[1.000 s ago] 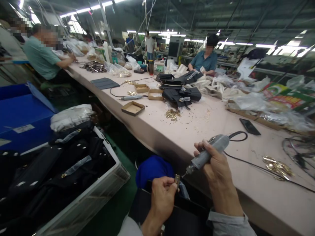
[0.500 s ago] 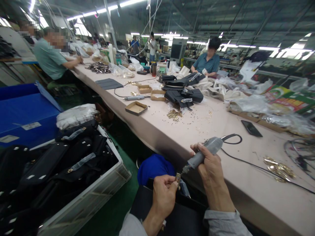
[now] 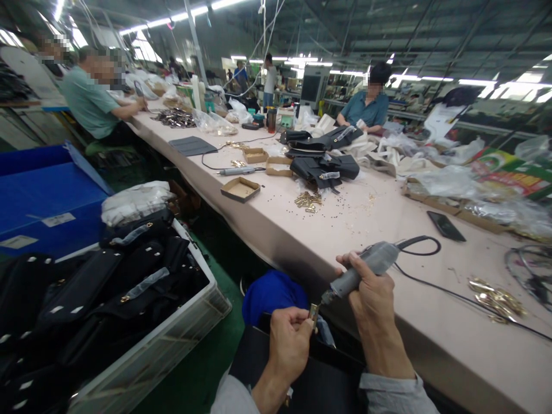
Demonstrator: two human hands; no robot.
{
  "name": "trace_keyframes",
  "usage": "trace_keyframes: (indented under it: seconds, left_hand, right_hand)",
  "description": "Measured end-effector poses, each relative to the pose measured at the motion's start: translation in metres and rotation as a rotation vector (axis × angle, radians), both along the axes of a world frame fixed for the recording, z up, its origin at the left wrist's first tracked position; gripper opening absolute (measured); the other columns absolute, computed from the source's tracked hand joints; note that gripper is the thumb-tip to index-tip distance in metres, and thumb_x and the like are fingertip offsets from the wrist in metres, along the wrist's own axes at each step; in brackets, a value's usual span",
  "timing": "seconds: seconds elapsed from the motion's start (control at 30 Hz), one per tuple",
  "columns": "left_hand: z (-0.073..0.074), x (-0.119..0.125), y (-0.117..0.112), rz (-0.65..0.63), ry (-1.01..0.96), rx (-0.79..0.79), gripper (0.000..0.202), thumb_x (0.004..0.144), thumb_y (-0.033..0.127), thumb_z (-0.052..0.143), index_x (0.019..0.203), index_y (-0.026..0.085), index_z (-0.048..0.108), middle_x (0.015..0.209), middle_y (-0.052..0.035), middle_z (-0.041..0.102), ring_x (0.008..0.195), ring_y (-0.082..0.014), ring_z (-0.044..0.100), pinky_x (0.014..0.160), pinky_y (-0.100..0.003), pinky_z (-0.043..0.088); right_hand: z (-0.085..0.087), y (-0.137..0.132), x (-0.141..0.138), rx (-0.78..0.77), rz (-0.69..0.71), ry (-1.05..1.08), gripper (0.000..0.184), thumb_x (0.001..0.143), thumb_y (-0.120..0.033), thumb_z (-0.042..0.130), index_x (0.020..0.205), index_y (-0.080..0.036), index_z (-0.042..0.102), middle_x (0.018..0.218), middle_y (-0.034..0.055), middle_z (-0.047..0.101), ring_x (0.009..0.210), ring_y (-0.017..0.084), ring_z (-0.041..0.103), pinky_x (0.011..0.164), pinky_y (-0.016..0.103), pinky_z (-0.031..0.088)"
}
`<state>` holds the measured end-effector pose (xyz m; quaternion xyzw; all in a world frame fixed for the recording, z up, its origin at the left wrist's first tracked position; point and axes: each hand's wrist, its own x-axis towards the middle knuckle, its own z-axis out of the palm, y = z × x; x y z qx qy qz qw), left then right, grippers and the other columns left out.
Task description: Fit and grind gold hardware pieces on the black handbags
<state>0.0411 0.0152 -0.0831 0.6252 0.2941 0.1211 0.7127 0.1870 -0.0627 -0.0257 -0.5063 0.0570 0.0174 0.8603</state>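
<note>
My right hand [image 3: 374,302] is wrapped round a grey corded electric screwdriver [image 3: 366,268], its tip pointing down-left. The tip touches a small gold metal fitting [image 3: 313,311] that my left hand [image 3: 290,340] pinches between thumb and fingers. Both hands hover just off the near edge of the long pink table [image 3: 345,230], above a black bag [image 3: 319,379] on my lap. The tool's black cable [image 3: 435,287] runs right across the table.
A white crate [image 3: 172,339] of black bags stands at my left, blue bins behind it. Gold hardware [image 3: 495,299], a phone [image 3: 446,225], cardboard trays [image 3: 240,188], black bags [image 3: 323,167] and plastic wrap lie on the table. Other people sit at the far left and across.
Both hands hold the same pose, tool tip at the fitting. The head camera has shifted slightly, so the scene has slid a little in view.
</note>
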Motion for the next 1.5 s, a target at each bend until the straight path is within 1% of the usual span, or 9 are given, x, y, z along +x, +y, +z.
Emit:
trace_keyframes:
  seconds: [0.13, 0.27, 0.4, 0.6, 0.8, 0.9, 1.13, 1.23, 1.5]
  left_hand:
    - [-0.002, 0.000, 0.000, 0.000, 0.014, 0.020, 0.021, 0.075, 0.028, 0.065, 0.067, 0.014, 0.078, 0.057, -0.0049, 0.067, 0.051, -0.0135, 0.052, 0.050, -0.024, 0.038]
    - [-0.004, 0.001, 0.000, 0.001, 0.014, 0.010, 0.020, 0.075, 0.027, 0.064, 0.064, 0.014, 0.076, 0.059, -0.0054, 0.068, 0.050, -0.0128, 0.052, 0.049, -0.024, 0.036]
    - [-0.007, 0.002, 0.000, 0.005, 0.027, 0.015, 0.017, 0.075, 0.024, 0.065, 0.068, 0.014, 0.078, 0.063, -0.0067, 0.073, 0.054, -0.0155, 0.060, 0.052, -0.025, 0.042]
    - [-0.012, 0.003, 0.002, 0.009, 0.055, 0.013, 0.017, 0.075, 0.022, 0.070, 0.081, 0.012, 0.083, 0.077, -0.0113, 0.081, 0.068, -0.0227, 0.072, 0.064, -0.029, 0.052]
    - [-0.015, 0.003, 0.003, 0.006, 0.074, 0.030, 0.018, 0.074, 0.019, 0.067, 0.079, 0.012, 0.083, 0.076, -0.0122, 0.081, 0.066, -0.0231, 0.072, 0.061, -0.030, 0.049]
    - [-0.017, 0.003, 0.003, 0.018, 0.076, 0.036, 0.018, 0.075, 0.019, 0.067, 0.079, 0.013, 0.084, 0.076, -0.0120, 0.082, 0.065, -0.0231, 0.072, 0.059, -0.029, 0.048]
    - [-0.013, 0.000, 0.004, -0.001, 0.035, 0.049, 0.018, 0.076, 0.020, 0.067, 0.073, 0.014, 0.083, 0.071, -0.0103, 0.081, 0.065, -0.0228, 0.072, 0.059, -0.029, 0.047]
    - [-0.010, -0.002, 0.004, 0.002, 0.024, 0.037, 0.018, 0.075, 0.021, 0.067, 0.073, 0.013, 0.083, 0.072, -0.0107, 0.081, 0.065, -0.0227, 0.072, 0.060, -0.029, 0.048]
    - [-0.010, -0.002, 0.003, 0.017, 0.031, 0.041, 0.020, 0.076, 0.025, 0.069, 0.076, 0.011, 0.084, 0.067, -0.0109, 0.079, 0.057, -0.0193, 0.065, 0.054, -0.027, 0.041]
  right_hand:
    - [0.003, 0.001, -0.004, -0.030, -0.013, -0.031, 0.047, 0.062, -0.031, 0.098, 0.095, -0.013, 0.070, 0.078, 0.0060, 0.074, 0.074, 0.023, 0.073, 0.052, 0.030, 0.063]
    - [0.010, 0.002, -0.011, -0.044, -0.008, -0.101, 0.047, 0.063, -0.031, 0.098, 0.095, -0.013, 0.069, 0.079, 0.0056, 0.073, 0.069, 0.022, 0.073, 0.051, 0.029, 0.062]
    - [0.012, 0.004, -0.022, -0.060, 0.001, -0.183, 0.043, 0.067, -0.031, 0.096, 0.096, -0.014, 0.068, 0.079, 0.0055, 0.073, 0.069, 0.023, 0.073, 0.050, 0.029, 0.060]
    - [0.007, 0.010, -0.041, -0.152, 0.167, -0.349, 0.031, 0.079, -0.028, 0.089, 0.098, -0.015, 0.069, 0.079, 0.0072, 0.075, 0.054, 0.017, 0.066, 0.050, 0.029, 0.053]
    - [0.028, 0.005, -0.043, -0.053, 0.062, -0.378, 0.026, 0.078, -0.022, 0.089, 0.094, -0.015, 0.069, 0.079, 0.0067, 0.074, 0.058, 0.018, 0.067, 0.049, 0.028, 0.051]
    - [0.033, 0.003, -0.040, -0.027, 0.045, -0.375, 0.027, 0.076, -0.020, 0.090, 0.092, -0.014, 0.069, 0.077, 0.0077, 0.073, 0.064, 0.020, 0.069, 0.049, 0.027, 0.050]
    - [0.025, 0.004, -0.034, 0.004, 0.017, -0.302, 0.030, 0.073, -0.022, 0.092, 0.090, -0.014, 0.069, 0.076, 0.0072, 0.072, 0.064, 0.019, 0.068, 0.048, 0.026, 0.050]
    - [0.024, 0.004, -0.033, 0.007, 0.004, -0.290, 0.031, 0.073, -0.023, 0.092, 0.090, -0.014, 0.069, 0.075, 0.0065, 0.072, 0.065, 0.019, 0.068, 0.048, 0.025, 0.051]
    - [0.021, 0.005, -0.035, 0.016, 0.018, -0.314, 0.027, 0.074, -0.019, 0.091, 0.090, -0.015, 0.069, 0.075, 0.0050, 0.072, 0.061, 0.019, 0.068, 0.047, 0.026, 0.051]
